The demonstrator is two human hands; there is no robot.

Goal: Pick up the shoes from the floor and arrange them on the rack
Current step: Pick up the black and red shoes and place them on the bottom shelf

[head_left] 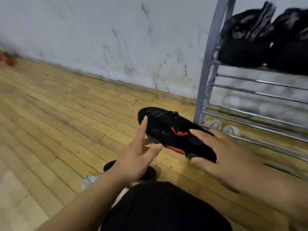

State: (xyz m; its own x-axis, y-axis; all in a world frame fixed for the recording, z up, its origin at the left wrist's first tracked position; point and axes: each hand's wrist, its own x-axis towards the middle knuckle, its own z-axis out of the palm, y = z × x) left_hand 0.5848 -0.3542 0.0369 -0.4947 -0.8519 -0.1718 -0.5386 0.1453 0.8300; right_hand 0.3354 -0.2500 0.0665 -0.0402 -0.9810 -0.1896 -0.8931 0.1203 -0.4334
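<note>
The black shoe with the red trim is up off the floor, carried in the air between both hands, toe aimed at about 10 o'clock, heel down toward 4. The right hand has the heel end. Its fingers reach over the top beside the red lace, thumb under at the sole, clamped on the shoe. The left hand is at the toe end with its fingers straight and apart. The forefinger lies against the toe and the thumb touches the sole edge, so it steadies the shoe rather than wrapping it.

Out at 2 o'clock from the shoe stands the grey metal rack. Its upper shelf carries two dark shoes side by side, too blurred to tell more. Below them run chrome rails. At 3 o'clock, just past the right hand, two pale shoes sit under the rack on the wooden floor.

Down at 6 o'clock is the person's lap in dark cloth. At 7, partly hidden by the left forearm, a black item and a white item lie on the boards. A scuffed white wall fills 12 o'clock, and far off at 10 a blurred red thing lies at its foot.
</note>
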